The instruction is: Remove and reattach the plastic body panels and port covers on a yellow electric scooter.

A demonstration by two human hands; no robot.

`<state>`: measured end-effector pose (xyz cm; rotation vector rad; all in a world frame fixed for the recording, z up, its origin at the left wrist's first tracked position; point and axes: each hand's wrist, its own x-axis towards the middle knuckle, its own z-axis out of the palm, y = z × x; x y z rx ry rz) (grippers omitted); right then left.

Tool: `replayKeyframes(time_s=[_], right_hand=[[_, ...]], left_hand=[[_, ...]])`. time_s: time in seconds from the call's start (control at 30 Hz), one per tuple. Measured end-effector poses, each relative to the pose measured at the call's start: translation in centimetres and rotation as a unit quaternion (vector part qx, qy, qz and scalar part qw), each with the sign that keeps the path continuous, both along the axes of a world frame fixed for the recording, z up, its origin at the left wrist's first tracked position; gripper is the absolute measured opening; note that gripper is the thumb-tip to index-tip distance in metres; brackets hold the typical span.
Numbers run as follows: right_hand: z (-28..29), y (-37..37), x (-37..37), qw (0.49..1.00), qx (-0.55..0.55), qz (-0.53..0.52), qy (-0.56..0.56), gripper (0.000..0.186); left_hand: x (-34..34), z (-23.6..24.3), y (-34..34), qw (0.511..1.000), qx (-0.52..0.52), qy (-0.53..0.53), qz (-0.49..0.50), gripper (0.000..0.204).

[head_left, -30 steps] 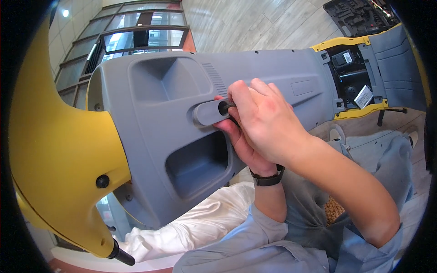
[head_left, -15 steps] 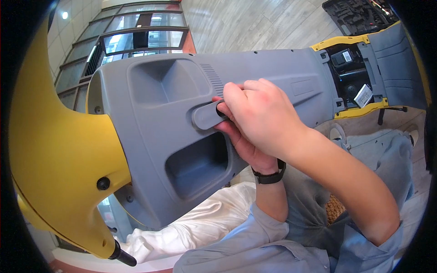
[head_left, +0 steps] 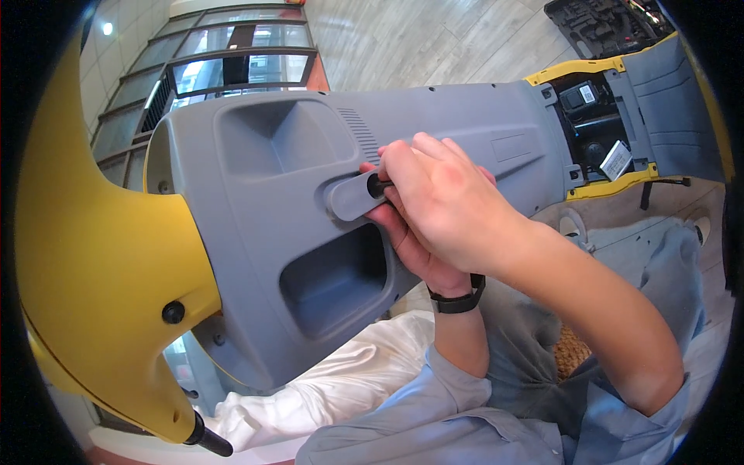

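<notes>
My right hand (head_left: 446,201) is closed over a grey protruding piece (head_left: 349,198) on a grey scooter body panel (head_left: 248,217), pinching a small black item (head_left: 377,184) at the dark hole in its end; what that item is, I cannot make out. My left hand (head_left: 418,256) is behind and below my right hand, gripping the grey piece from above and below; its fingers are mostly hidden. Above the piece lies a moulded pocket (head_left: 287,132); below it is a deeper one (head_left: 333,279).
A yellow scooter body part (head_left: 116,256) fills the left. At right are an open compartment (head_left: 589,132) with black parts and a grey padded section (head_left: 674,116). A tool case (head_left: 597,27) lies on the floor (head_left: 418,39) beyond. White fabric (head_left: 325,372) lies below the panel.
My right hand has shifted and rotated slightly around the black item, its fingers bunching a little differently. My left hand keeps its place on the grey piece.
</notes>
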<state>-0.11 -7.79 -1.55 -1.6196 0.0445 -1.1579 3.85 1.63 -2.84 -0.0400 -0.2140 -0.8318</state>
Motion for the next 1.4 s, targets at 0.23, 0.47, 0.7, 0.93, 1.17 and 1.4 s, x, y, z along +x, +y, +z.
replayKeyframes(time_s=[0.23,0.47,0.7,0.93,1.17,1.4], right_hand=[[0.0,-0.7,0.5,1.0,-0.027,-0.011,0.003,0.02],[0.0,-0.8,0.4,0.995,-0.06,0.002,0.076,0.02],[0.4,0.0,0.2,1.0,0.001,-0.016,0.024,0.015],[-0.5,-0.4,1.1,0.999,-0.041,-0.023,0.023,0.019],[-0.7,-0.6,1.7,0.996,-0.076,-0.053,-0.005,0.026],[-0.2,0.2,2.6,0.998,-0.015,0.037,0.047,0.026]], left_hand=[[1.5,-1.2,0.5,0.996,-0.053,0.018,-0.063,0.046],[3.0,-2.6,1.2,0.993,-0.047,-0.073,-0.076,0.049],[3.1,-1.7,2.1,0.975,0.143,-0.162,0.051,0.06],[0.2,0.5,0.9,0.985,0.145,-0.063,0.069,0.047],[-5.7,1.5,2.7,0.94,0.323,-0.11,0.006,0.048],[-13.5,3.2,12.0,0.411,0.609,-0.576,0.357,0.05]])
